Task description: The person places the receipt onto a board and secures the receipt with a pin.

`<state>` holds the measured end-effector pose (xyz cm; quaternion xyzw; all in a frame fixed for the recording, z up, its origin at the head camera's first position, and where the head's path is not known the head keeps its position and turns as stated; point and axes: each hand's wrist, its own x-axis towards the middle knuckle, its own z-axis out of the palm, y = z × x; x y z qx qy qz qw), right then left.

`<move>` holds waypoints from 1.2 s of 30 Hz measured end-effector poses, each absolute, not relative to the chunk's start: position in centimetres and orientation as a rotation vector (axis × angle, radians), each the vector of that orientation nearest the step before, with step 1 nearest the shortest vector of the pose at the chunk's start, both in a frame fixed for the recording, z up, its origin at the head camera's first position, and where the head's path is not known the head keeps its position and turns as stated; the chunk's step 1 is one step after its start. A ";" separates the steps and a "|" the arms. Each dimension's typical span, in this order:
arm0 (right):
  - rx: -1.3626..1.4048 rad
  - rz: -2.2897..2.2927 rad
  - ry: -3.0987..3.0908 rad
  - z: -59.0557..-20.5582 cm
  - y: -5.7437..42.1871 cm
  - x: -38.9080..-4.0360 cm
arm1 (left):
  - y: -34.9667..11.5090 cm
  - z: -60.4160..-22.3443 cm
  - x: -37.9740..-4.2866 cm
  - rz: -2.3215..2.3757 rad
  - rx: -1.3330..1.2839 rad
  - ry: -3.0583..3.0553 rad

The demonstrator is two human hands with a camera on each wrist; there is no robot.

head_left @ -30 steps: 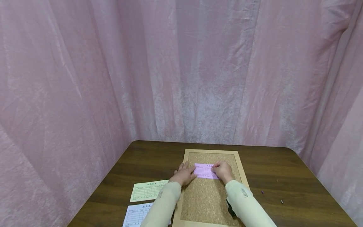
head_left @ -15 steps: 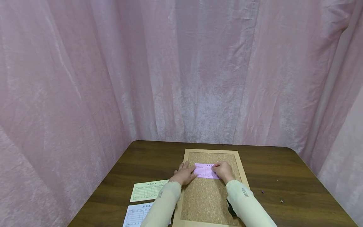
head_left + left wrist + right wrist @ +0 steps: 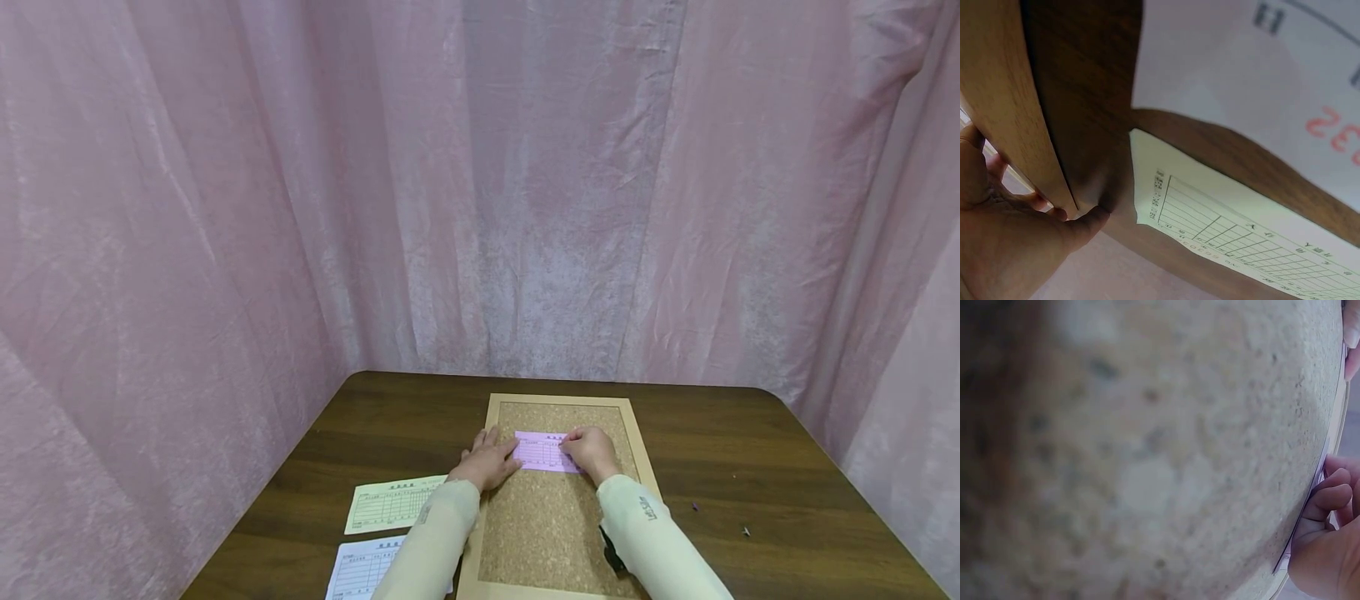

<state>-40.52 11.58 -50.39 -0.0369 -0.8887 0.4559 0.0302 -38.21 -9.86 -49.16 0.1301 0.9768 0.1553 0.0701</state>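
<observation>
A framed cork board [image 3: 551, 533] lies on the table with a pink-purple form slip [image 3: 536, 450] across its upper part. My left hand [image 3: 486, 462] rests over the board's left frame, fingers spread, its thumb at the slip's left edge. In the left wrist view the left hand [image 3: 1016, 244] is at the wooden frame [image 3: 1004, 81]. At the slip's right end my right hand [image 3: 592, 452] pinches with bent fingers and thumb; whatever sits between the fingertips is hidden. The right wrist view has the right hand [image 3: 1329, 531] low against the slip and cork [image 3: 1210, 456].
Left of the board lie a green form slip [image 3: 393, 504] and a white-blue one [image 3: 363, 567], partly under the left sleeve. On the table to the right are a small purple pin-like piece [image 3: 694, 506] and a silvery one [image 3: 746, 531]. Pink curtains [image 3: 555, 208] hang behind.
Hardly anything differs. The right hand has shifted very slightly to the right at the slip; the left hand keeps its place.
</observation>
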 end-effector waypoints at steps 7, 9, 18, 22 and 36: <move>-0.129 1.419 -2.725 -50.5 11.6 -40.6 | -9.9 -49.1 -38.1 0.469 0.392 2.936; -0.131 1.441 -2.714 -50.7 11.7 -40.7 | -9.9 -49.1 -38.1 0.466 0.393 2.938; -0.134 1.466 -2.715 -50.9 11.7 -41.0 | -9.8 -49.2 -38.1 0.499 0.393 2.938; -0.128 1.441 -2.719 -50.7 11.6 -40.8 | -9.8 -49.1 -38.1 0.494 0.388 2.939; -0.126 1.373 -2.740 -50.5 11.5 -40.8 | -9.9 -49.3 -38.3 0.483 0.382 2.937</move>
